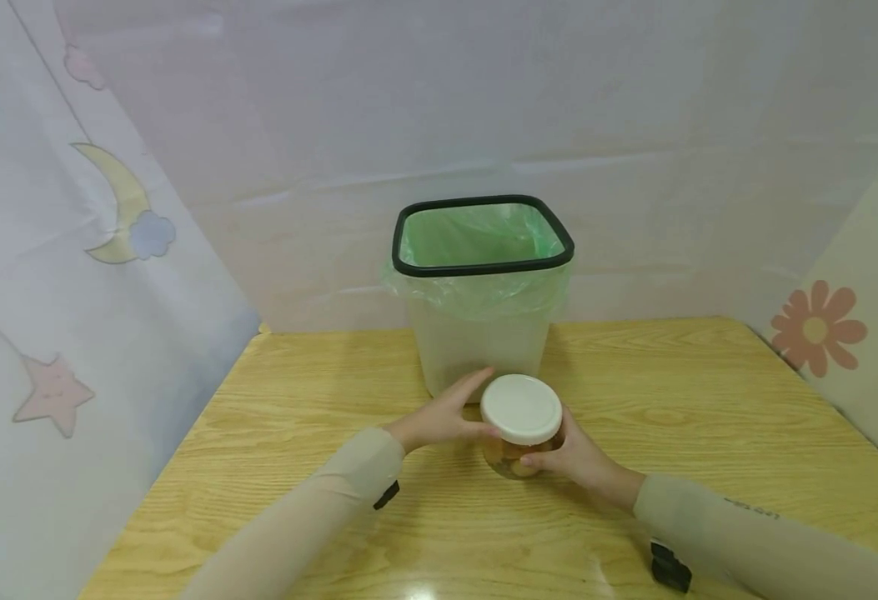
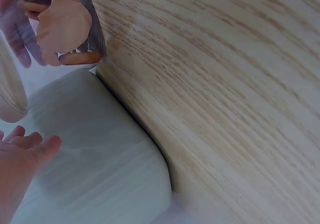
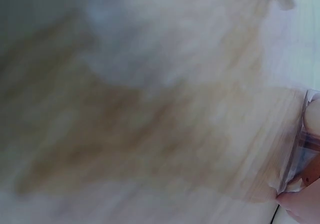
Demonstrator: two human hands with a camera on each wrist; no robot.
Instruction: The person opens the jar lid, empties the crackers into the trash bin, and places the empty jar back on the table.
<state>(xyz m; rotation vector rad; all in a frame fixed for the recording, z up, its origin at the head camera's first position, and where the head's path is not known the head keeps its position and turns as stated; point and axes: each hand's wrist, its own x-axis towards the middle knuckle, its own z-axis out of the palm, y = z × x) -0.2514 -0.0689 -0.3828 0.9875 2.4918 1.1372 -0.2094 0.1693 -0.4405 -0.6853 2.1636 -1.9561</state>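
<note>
A clear jar with a white lid is in front of the bin, with tan and brown biscuit-like pieces visible through its wall. My right hand grips the jar from the right, thumb across the front. On the other side, my left hand is beside the lid with thumb and fingers spread. The left wrist view shows a small gap between its fingertips and the lid. Only the jar's edge and part of a finger appear in the right wrist view.
A pale bin with a black rim and a green liner stands at the back of the wood-grain table. Printed cloth hangs behind and at both sides.
</note>
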